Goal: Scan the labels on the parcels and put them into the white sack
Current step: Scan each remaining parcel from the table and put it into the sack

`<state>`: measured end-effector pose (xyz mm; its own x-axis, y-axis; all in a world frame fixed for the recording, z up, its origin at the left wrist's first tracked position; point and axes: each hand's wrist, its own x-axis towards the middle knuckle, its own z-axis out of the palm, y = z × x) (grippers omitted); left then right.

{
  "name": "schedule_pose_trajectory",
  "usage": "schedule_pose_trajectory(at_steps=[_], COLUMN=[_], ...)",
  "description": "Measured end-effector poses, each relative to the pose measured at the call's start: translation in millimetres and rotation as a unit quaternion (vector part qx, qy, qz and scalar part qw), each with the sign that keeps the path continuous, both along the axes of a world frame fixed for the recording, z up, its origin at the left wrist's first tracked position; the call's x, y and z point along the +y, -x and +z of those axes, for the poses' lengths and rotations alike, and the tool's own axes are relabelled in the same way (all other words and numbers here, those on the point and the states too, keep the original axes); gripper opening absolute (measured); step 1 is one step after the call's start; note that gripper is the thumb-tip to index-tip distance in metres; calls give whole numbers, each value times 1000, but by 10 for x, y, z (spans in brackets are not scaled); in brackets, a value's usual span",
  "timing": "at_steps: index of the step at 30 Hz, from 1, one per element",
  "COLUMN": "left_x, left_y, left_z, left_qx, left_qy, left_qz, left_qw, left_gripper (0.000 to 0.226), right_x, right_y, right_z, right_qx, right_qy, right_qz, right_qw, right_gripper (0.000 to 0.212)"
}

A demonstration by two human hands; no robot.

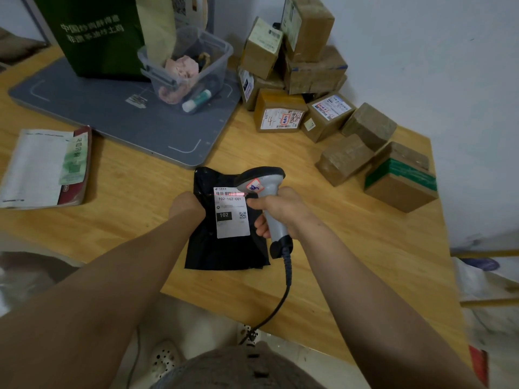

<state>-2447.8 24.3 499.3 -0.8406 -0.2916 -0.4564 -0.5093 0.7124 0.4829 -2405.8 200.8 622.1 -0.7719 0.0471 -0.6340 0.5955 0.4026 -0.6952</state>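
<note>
A black plastic parcel (219, 248) with a white label (232, 217) is held above the wooden table (140, 209). My left hand (186, 206) grips its left edge. My right hand (280, 213) grips a grey corded barcode scanner (264, 183) just right of the label. The scanner's red line lies across the barcode at the label's top. Part of a white sack (486, 287) shows at the right edge, below the table.
Several brown cardboard parcels (309, 88) are piled at the table's back right corner against the wall. A grey mat (120, 119) carries a clear plastic bin (188, 68) and a green bag (98, 35). A booklet (47, 167) lies at the left.
</note>
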Motion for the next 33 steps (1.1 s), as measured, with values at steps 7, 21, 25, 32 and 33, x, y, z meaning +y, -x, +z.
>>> schedule_pose_trajectory(at_steps=[7, 21, 25, 32, 33], left_x=[-42, -1518, -2213, -3097, -3178], left_y=[-21, -1113, -1757, -2850, -2963], left_z=[74, 758, 825, 678, 628], left_qx=[21, 320, 351, 345, 334], left_qy=[-102, -165, -86, -49, -47], left_qz=[58, 329, 440, 591, 608], left_qw=[993, 873, 822, 728, 719], left_gripper=[12, 14, 22, 26, 25], right_x=[-32, -1598, -2251, -3024, -3082], right_y=[-63, -239, -477, -947, -989], right_z=[16, -59, -96, -204, -229], right_qx=[25, 64, 41, -2, -6], right_qy=[30, 160, 169, 161, 158], right_qz=[-22, 140, 223, 331, 339], right_qw=[999, 975, 959, 930, 928], right_gripper=[21, 21, 19, 21, 21])
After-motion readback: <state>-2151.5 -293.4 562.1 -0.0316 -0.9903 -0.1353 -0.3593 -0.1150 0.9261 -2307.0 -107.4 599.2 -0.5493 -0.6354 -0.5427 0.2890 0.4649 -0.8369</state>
